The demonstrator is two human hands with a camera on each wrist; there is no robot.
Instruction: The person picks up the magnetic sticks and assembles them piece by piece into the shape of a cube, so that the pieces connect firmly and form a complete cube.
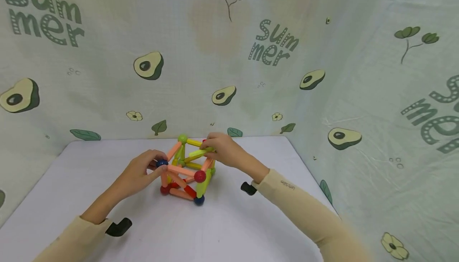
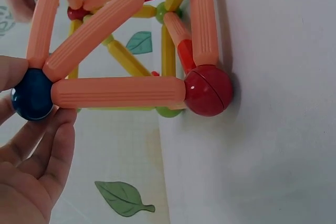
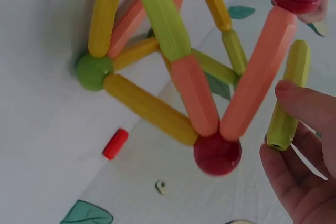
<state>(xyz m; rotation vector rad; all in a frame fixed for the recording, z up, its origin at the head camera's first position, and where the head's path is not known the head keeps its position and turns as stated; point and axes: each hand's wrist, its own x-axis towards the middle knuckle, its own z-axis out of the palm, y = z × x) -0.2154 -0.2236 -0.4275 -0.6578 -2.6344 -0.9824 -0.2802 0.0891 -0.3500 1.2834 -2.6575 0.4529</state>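
A cube-like frame of magnetic sticks and balls (image 1: 183,171) stands on the white table, with slanted sticks across its sides. My left hand (image 1: 138,174) grips a dark blue ball (image 2: 32,95) at the frame's upper left corner, thumb on one side and fingers underneath. Salmon sticks (image 2: 118,92) run out from that ball. Between thumb and fingers, my right hand (image 1: 226,150) pinches a loose yellow-green stick (image 3: 298,61) over the frame's far right top. Close beside that stick, in the right wrist view, is a red corner ball (image 3: 218,154) joined to salmon and yellow sticks.
A short red piece (image 3: 115,144) lies on the table behind the frame. Printed cloth (image 1: 186,86) hangs along the table's back and right edges. The white tabletop (image 1: 229,222) extends in front of the frame. Black wrist straps (image 1: 119,227) stick out below both sleeves.
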